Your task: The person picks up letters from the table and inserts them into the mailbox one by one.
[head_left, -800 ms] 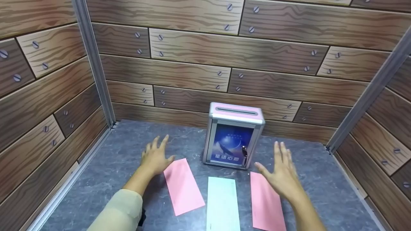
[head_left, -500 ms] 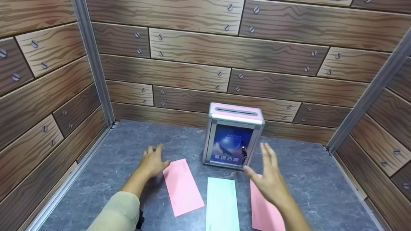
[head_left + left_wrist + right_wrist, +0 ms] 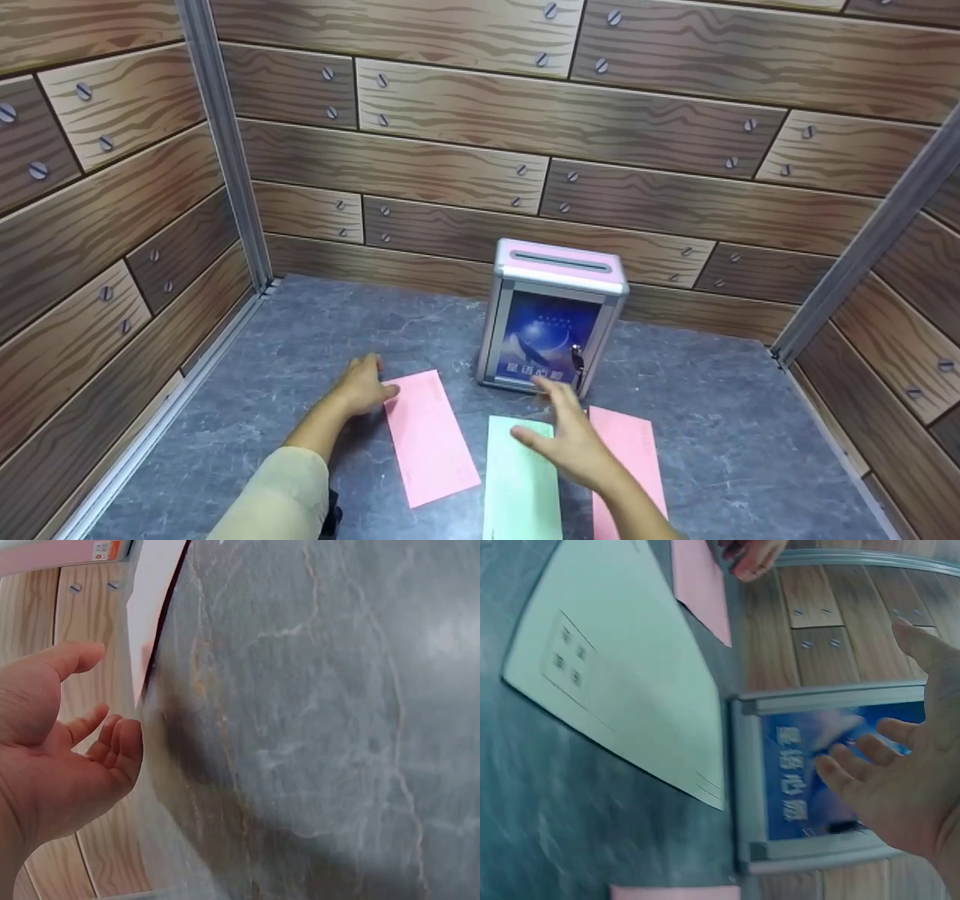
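A pink envelope-like paper [image 3: 431, 442] lies on the left. Its far left corner is right by the thumb of my left hand [image 3: 362, 388], whose fingers bend loosely, the thumb apart from them. In the left wrist view this pink paper [image 3: 152, 604] shows edge-on beyond the fingertips. My right hand [image 3: 566, 442], fingers spread, hovers over the far end of a pale green paper [image 3: 521, 487] printed with small characters. Another pink paper [image 3: 634, 457] lies to the right, partly covered by the right forearm. Neither hand grips anything.
An upright silver-framed box [image 3: 551, 322] stands behind the papers, with a pink slotted top, blue front picture and a key in its lock. Wood-patterned walls [image 3: 450, 135] enclose the grey marbled table [image 3: 712, 420] at the back and sides.
My right hand has swept left from the right pink paper to above the green one. My left hand has lowered and drawn back slightly, its fingers bending more.
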`<state>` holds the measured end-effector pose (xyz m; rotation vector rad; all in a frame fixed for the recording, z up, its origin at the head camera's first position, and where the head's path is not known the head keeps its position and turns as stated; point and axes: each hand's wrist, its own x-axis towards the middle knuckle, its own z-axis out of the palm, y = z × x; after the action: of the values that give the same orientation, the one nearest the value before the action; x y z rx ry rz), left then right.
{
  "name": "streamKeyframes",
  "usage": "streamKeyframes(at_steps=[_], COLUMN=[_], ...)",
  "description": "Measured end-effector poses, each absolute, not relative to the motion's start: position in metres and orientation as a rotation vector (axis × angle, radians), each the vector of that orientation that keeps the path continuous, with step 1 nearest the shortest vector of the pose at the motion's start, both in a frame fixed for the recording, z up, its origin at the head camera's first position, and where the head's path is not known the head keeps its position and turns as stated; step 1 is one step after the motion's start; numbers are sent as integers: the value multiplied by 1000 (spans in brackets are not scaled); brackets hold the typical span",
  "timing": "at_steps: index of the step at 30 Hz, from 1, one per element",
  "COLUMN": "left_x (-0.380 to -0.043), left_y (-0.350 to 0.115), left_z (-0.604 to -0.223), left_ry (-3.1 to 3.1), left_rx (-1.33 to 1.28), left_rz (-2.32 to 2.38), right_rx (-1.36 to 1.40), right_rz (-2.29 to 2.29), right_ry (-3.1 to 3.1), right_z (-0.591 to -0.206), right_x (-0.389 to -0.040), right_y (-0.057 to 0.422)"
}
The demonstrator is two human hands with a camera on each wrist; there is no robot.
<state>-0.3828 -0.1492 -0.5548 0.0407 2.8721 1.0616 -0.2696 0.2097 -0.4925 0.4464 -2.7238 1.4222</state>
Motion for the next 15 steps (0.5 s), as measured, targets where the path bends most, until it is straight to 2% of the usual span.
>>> streamKeyframes(at_steps=[4, 10, 15], left_x=[-391, -372, -372], left_y=[-153, -151, -156], left_z=[-566, -539, -535], left_ry=[2852, 2749, 2743], left_rx=[59, 75, 176], left_rz=[1063, 1072, 976], right_rx=[585, 714, 745], right_rz=[1581, 1596, 1582], right_ry=[-2745, -2807, -2880], right_z=[-505, -518, -529], right_x=[-276, -279, -277], right_y=[199, 180, 164])
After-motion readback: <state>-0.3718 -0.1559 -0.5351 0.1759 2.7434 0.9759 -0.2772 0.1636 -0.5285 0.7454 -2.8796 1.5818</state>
